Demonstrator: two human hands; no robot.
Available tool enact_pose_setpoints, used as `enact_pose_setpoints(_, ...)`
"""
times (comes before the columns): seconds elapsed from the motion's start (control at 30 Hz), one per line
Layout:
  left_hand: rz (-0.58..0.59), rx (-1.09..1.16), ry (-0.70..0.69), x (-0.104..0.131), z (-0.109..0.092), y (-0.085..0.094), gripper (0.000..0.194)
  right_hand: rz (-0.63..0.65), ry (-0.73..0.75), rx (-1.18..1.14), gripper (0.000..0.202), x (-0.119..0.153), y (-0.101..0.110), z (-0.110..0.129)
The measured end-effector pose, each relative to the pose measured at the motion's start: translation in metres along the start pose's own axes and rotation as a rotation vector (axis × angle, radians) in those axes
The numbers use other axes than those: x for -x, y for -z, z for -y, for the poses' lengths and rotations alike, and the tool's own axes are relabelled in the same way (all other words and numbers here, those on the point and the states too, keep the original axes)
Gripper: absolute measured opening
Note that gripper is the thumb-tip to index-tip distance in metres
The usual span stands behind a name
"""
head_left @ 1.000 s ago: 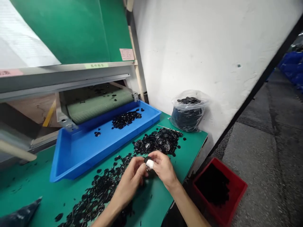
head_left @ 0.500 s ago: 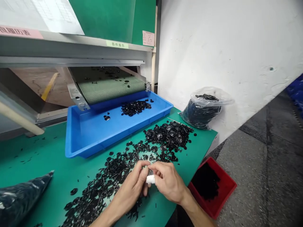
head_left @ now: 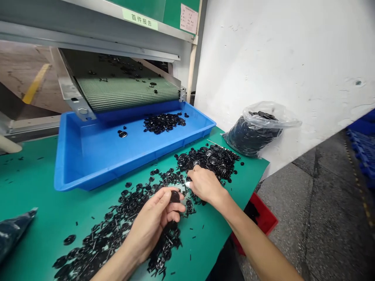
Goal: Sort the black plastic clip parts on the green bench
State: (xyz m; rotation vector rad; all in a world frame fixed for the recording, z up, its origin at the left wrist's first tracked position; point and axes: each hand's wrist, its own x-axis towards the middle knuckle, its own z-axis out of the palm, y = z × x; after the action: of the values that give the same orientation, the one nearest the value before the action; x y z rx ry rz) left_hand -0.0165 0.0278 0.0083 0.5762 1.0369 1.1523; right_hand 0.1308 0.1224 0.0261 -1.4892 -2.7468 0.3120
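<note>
My left hand (head_left: 156, 214) is closed around a black round plastic disc (head_left: 175, 196), held between thumb and fingers above the scattered parts. At the near edge of a heap of black round plastic parts (head_left: 215, 158), my right hand (head_left: 205, 183) has its fingers bent down, with a white wrap (head_left: 188, 184) on the thumb. Something dark shows between that thumb and the fingers, too small to make out. A long spread of black discs and small pins (head_left: 117, 226) lies under and left of my left hand on the green table (head_left: 202, 238).
A blue tray (head_left: 96, 175) with black parts sits below the end of a green conveyor belt (head_left: 125, 91). An open clear bag of black parts (head_left: 254, 132) leans on the white panel (head_left: 263, 50). A red bin (head_left: 263, 214) stands beside the table, and another filled bag (head_left: 14, 234) lies at left.
My hands were together over the parts and are now apart. The right hand has moved up and forward to the heap; the left keeps a disc. The view has shifted down and right.
</note>
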Motion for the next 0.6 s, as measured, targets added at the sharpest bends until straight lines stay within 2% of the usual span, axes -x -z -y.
enact_pose_setpoints(0.13, -0.022, 0.106, -0.008, -0.003, -0.003, 0.004, 0.019, -0.023, -0.037, -0.014, 0.026, -0.006, 0.004, 0.009)
enact_pose_setpoints(0.23, -0.052, 0.088, 0.02, -0.005, -0.002, 0.007, 0.015, -0.076, -0.054, -0.071, 0.034, -0.001, 0.001, 0.0)
enact_pose_setpoints(0.3, -0.069, 0.045, 0.038, -0.006, -0.001, 0.007, 0.016, -0.095, -0.044, -0.325, 0.037, 0.003, -0.005, -0.009)
enact_pose_setpoints(0.37, -0.065, -0.025, 0.018, -0.005, 0.002, 0.006, 0.024, -0.097, -0.066, -0.758, 0.034, 0.009, -0.014, -0.012)
enact_pose_setpoints(0.43, -0.021, -0.142, -0.031, -0.004, 0.004, 0.004, 0.026, -0.086, -0.119, -1.12, 0.029, 0.017, -0.024, -0.007)
enact_pose_setpoints(0.47, 0.001, -0.21, -0.057, -0.003, 0.005, 0.003, 0.026, -0.081, -0.131, -1.194, 0.028, 0.022, -0.028, -0.002)
enact_pose_setpoints(0.53, 0.014, -0.321, -0.089, -0.002, 0.007, 0.003, 0.029, -0.087, -0.08, -1.183, 0.03, 0.033, -0.033, 0.01)
enact_pose_setpoints(0.6, -0.015, -0.356, -0.086, -0.001, 0.007, 0.004, 0.034, -0.129, 0.024, -1.041, 0.034, 0.042, -0.033, 0.019)
